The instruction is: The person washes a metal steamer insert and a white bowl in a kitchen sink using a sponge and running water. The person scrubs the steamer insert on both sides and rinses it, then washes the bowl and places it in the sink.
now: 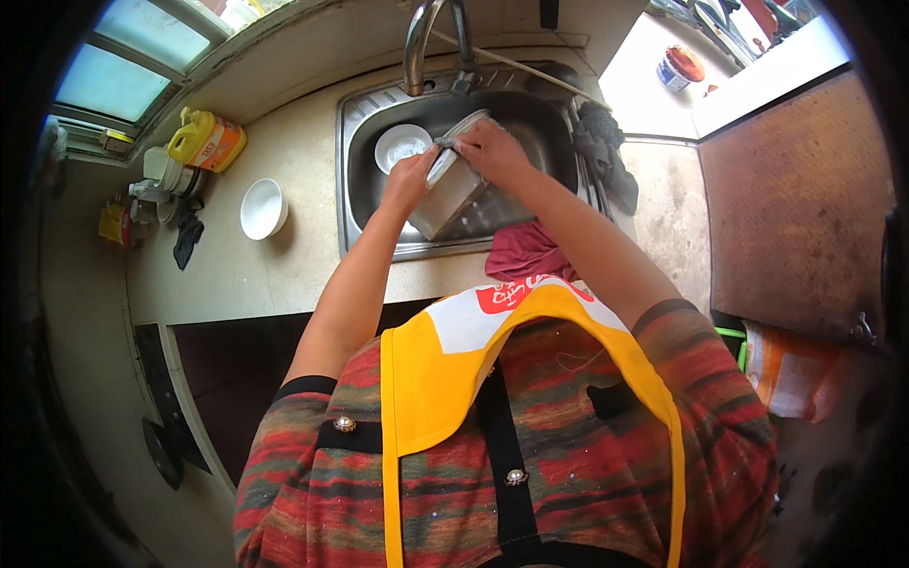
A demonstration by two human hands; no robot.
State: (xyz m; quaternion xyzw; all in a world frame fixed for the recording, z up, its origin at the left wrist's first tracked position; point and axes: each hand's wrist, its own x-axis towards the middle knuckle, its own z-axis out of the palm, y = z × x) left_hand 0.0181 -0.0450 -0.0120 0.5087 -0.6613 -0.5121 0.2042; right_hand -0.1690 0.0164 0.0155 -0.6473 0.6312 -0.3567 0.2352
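Over the stainless steel sink (pixel 344 206), my left hand (pixel 410 177) grips the left end of a clear plastic container (pixel 444 202), which is tilted with its rim up. At the same rim, my right hand (pixel 490 150) holds a small greyish-green thing, perhaps a scrubbing pad (pixel 445 143), pressed against the edge. Part of the container's rim is hidden by my fingers. Inside the basin, a white bowl (pixel 403 145) lies just left of the container. The curved metal faucet (pixel 417 50) rises behind my hands; whether water runs cannot be told.
Left on the counter stand a white bowl (pixel 263 209), a yellow jug (pixel 207 140) and a dark cloth (pixel 188 238). A red cloth (pixel 529 252) hangs at the sink's front edge. Dark grey cloths (pixel 607 160) lie at its right. A thin rod (pixel 525 68) crosses behind the basin.
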